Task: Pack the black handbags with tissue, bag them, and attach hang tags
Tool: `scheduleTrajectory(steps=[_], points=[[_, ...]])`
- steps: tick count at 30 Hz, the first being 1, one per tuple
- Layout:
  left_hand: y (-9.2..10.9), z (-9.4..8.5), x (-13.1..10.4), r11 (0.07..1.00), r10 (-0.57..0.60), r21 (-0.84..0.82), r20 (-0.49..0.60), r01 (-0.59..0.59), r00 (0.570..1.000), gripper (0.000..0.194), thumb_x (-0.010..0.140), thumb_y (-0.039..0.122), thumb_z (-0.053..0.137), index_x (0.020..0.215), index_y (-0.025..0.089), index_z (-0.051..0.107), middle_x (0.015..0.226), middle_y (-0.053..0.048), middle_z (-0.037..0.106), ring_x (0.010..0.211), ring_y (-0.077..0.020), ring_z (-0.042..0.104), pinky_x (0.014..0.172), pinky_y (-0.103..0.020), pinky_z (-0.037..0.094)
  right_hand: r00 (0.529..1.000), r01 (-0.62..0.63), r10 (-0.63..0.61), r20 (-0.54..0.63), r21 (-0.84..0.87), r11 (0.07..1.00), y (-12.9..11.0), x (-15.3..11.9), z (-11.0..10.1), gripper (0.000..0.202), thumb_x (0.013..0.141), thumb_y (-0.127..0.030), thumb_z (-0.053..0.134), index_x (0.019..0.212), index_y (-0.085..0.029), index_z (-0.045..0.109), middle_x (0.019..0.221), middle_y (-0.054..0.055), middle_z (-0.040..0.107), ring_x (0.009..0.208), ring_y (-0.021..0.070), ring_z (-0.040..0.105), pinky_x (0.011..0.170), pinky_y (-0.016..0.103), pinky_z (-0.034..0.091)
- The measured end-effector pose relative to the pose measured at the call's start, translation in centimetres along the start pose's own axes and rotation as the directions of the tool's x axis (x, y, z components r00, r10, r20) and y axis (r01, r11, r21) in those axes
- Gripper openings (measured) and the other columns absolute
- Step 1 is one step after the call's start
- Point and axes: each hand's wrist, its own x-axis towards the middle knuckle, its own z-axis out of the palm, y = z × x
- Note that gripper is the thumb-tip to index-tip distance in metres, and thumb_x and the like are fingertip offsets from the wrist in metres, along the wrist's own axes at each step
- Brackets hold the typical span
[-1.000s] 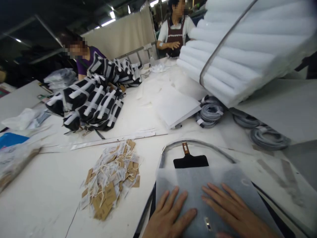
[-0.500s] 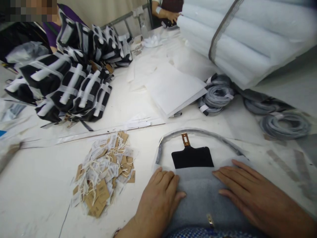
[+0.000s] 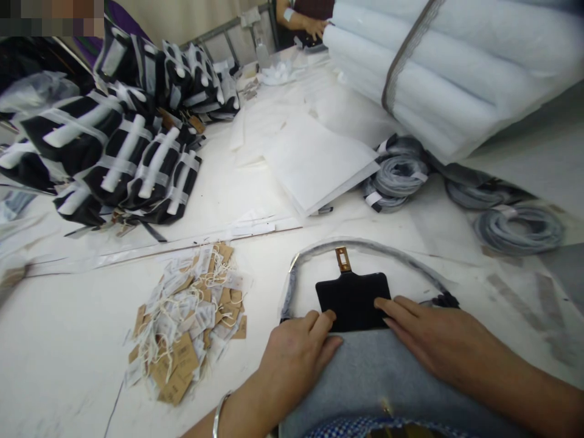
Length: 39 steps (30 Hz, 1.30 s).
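Close to my body lies a handbag with a curved, film-wrapped handle (image 3: pixel 360 246). A black flap tab (image 3: pixel 349 295) with a gold-coloured clasp plate (image 3: pixel 342 258) stands up from it. A soft grey cover sheet (image 3: pixel 365 371) lies over the bag's near part. At the sheet's upper left edge, my left hand (image 3: pixel 298 353) has its fingers bent over, thumb pointing right. My right hand (image 3: pixel 429 340) pinches the upper right edge, its fingertips touching the black tab. Part of the bag's body is hidden by the sheet and my hands.
Left of the bag is a pile of brown and white string tags (image 3: pixel 191 322). Black wrapped bags (image 3: pixel 137 158) stand at the back left. White sheets (image 3: pixel 323 161), coiled grey straps (image 3: pixel 520 228) and a strapped bundle of white rolls (image 3: pixel 447 67) lie right. A co-worker's hand (image 3: pixel 314 27) is far back.
Both hands have moved down towards my body, and the grey sheet's upper edge has come down with them. More of the black tab and the handle's right end now shows.
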Motion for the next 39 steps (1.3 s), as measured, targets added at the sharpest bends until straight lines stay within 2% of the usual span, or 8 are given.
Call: scheduleTrajectory(steps=[4,7,11,15,18,24,32,39], points=[[0.1,0.7,0.2,0.993,0.010,0.114,0.038,-0.014,0.999,0.029,0.099,0.036,0.054,0.125,0.025,0.051,0.108,0.000,0.068,0.074,-0.0205,0.067,0.061,-0.035,0.056,0.998,-0.033,0.033,0.050,-0.004,0.999,-0.2,0.5,0.8,0.032,0.097,-0.017,0.034,0.116,-0.018,0.060,0.094,0.005,0.067,0.051,0.0151,0.056,0.040,0.031,0.038],[0.5,0.8,0.2,0.986,0.087,0.141,-0.006,-0.085,0.996,0.025,0.100,0.029,0.050,0.124,0.022,0.054,0.119,-0.004,0.067,0.092,-0.0217,0.066,0.076,-0.037,0.057,0.999,-0.036,0.037,-0.010,0.075,0.997,-0.6,0.3,0.7,0.034,0.095,-0.009,0.034,0.112,-0.019,0.062,0.103,0.008,0.067,0.081,0.0220,0.066,0.066,0.036,0.053],[1.2,0.5,0.2,0.952,0.248,0.223,-0.168,-0.208,0.954,0.030,0.103,0.023,0.038,0.127,0.022,0.057,0.132,-0.007,0.062,0.120,-0.0244,0.058,0.106,-0.046,0.046,0.994,-0.046,0.063,-0.089,0.183,0.982,-0.8,-0.5,0.7,0.030,0.099,-0.011,0.036,0.113,-0.019,0.062,0.108,0.009,0.065,0.096,0.0245,0.061,0.083,0.042,0.050],[1.5,0.5,0.0,0.904,0.414,0.182,-0.157,-0.386,0.897,0.034,0.104,0.020,0.032,0.123,0.018,0.061,0.120,-0.004,0.070,0.099,-0.0165,0.067,0.088,-0.029,0.054,0.974,0.107,-0.053,-0.222,0.239,0.965,-0.6,-0.7,0.3,0.030,0.104,-0.015,0.034,0.115,-0.017,0.062,0.102,0.008,0.066,0.090,0.0208,0.060,0.081,0.036,0.049],[1.3,0.2,-0.5,0.923,0.382,0.085,-0.102,-0.374,0.919,0.038,0.106,0.032,0.030,0.128,0.018,0.058,0.123,-0.005,0.071,0.104,-0.0167,0.069,0.093,-0.029,0.055,0.978,0.107,-0.051,-0.202,0.273,0.956,-0.6,-0.3,-0.1,0.026,0.104,-0.020,0.038,0.108,-0.017,0.064,0.095,0.007,0.066,0.083,0.0205,0.059,0.076,0.035,0.048],[2.0,-0.9,-1.8,0.940,0.336,0.008,0.167,-0.342,0.927,0.075,0.093,0.071,0.036,0.155,0.030,0.027,0.146,-0.016,0.053,0.131,-0.0318,0.055,0.110,-0.059,0.042,0.999,-0.020,0.030,-0.026,0.341,0.940,-0.8,0.1,0.5,0.019,0.101,-0.030,0.049,0.103,-0.020,0.065,0.093,0.006,0.064,0.085,0.0235,0.058,0.075,0.038,0.049],[3.2,0.3,-4.6,0.955,0.295,-0.025,0.146,-0.295,0.944,0.088,0.083,0.080,0.042,0.156,0.042,0.011,0.161,-0.023,0.017,0.147,-0.0440,0.019,0.111,-0.075,0.022,0.993,-0.111,0.084,0.078,0.481,0.870,-0.6,0.5,-0.7,0.015,0.097,-0.033,0.057,0.100,-0.020,0.066,0.098,0.007,0.065,0.094,0.0234,0.060,0.083,0.038,0.050],[3.7,0.0,-5.8,0.961,0.277,-0.006,0.048,-0.277,0.960,0.082,0.085,0.078,0.043,0.155,0.041,0.021,0.164,-0.017,0.017,0.150,-0.0406,0.018,0.115,-0.071,0.019,0.960,-0.159,0.261,-0.105,0.560,0.813,0.4,5.6,-2.5,0.023,0.094,-0.035,0.055,0.103,-0.019,0.069,0.107,0.012,0.069,0.103,0.0260,0.063,0.095,0.043,0.048]])
